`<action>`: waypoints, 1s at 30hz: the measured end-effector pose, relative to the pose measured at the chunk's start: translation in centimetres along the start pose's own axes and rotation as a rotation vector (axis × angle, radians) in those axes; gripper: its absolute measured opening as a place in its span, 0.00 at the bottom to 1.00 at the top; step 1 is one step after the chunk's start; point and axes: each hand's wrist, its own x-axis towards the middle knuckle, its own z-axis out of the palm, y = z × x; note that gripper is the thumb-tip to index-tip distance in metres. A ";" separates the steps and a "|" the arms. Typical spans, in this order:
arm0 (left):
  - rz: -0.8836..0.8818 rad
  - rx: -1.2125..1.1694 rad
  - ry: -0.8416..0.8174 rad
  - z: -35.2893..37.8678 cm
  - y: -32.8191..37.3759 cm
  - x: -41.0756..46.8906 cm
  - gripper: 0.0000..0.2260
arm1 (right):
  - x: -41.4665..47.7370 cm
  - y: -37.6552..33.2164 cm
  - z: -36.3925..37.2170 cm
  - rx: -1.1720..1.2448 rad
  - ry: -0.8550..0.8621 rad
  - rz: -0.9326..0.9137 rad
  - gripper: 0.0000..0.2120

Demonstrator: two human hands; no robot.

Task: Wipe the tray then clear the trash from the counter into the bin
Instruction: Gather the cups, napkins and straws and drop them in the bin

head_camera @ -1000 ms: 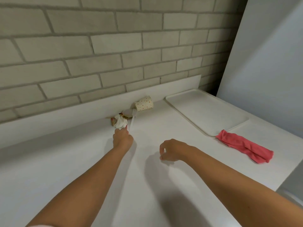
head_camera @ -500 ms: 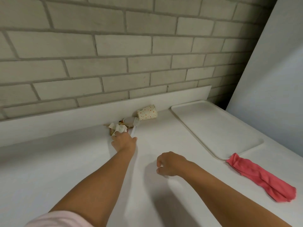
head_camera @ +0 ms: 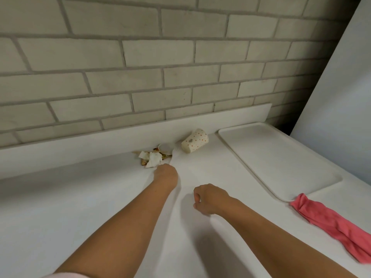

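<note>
1. Two bare hands reach over the white counter [head_camera: 90, 197]; the left hand [head_camera: 165, 174] meets the crumpled napkin [head_camera: 153, 159] by the wall, fingers hidden, so its grip cannot be told.
2. The right hand [head_camera: 210, 198] hovers apart from it, fingers loosely curled on nothing.
3. A dotted cup [head_camera: 195, 140] lies on its side; the scraps under the napkin are hard to make out.
4. The tray [head_camera: 277, 157] sits to the right; a pink cloth [head_camera: 331, 221] touches its near corner, cut off at the frame's edge.

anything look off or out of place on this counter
The dotted paper cup lies tipped on its side by the backsplash, next to crumpled tissue, a clear lid and wrapper scraps. The pink cloth lies bunched on the counter at the tray's near corner.
</note>
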 end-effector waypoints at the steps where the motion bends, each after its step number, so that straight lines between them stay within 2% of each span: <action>1: 0.001 0.003 -0.007 0.1 -0.1 -0.3 0.15 | 0.1 -0.2 0.1 0.000 -0.001 0.000 0.04; 8: -0.077 -0.109 -0.031 1.0 -0.9 -1.8 0.16 | -0.2 0.1 0.6 0.088 -0.013 -0.004 0.03; 13: -0.125 -0.305 0.018 1.1 -0.9 -3.2 0.13 | 0.3 0.1 0.0 0.150 -0.014 0.020 0.09; 15: -0.117 -0.386 0.006 0.9 -0.9 -4.1 0.13 | 0.9 0.1 -0.4 0.228 0.031 0.037 0.11; 17: -0.104 -0.448 -0.008 0.8 -0.9 -5.0 0.12 | 1.5 -0.3 -0.8 0.326 0.068 0.046 0.17; 19: -0.099 -0.488 -0.022 0.8 -0.8 -6.0 0.12 | 2.2 -1.0 -1.0 0.511 0.075 0.065 0.20; 24: -0.032 -0.600 -0.060 0.8 -1.3 -7.8 0.12 | 4.4 -3.5 -0.4 0.979 0.077 0.126 0.14; 27: -0.012 -0.718 -0.110 0.6 -2.6 -8.7 0.10 | 5.1 -4.7 -0.2 1.034 0.081 0.178 0.10; 30: -0.031 -0.839 -0.139 0.9 -4.5 -8.7 0.05 | 5.6 -5.3 -0.4 1.053 0.163 0.178 0.12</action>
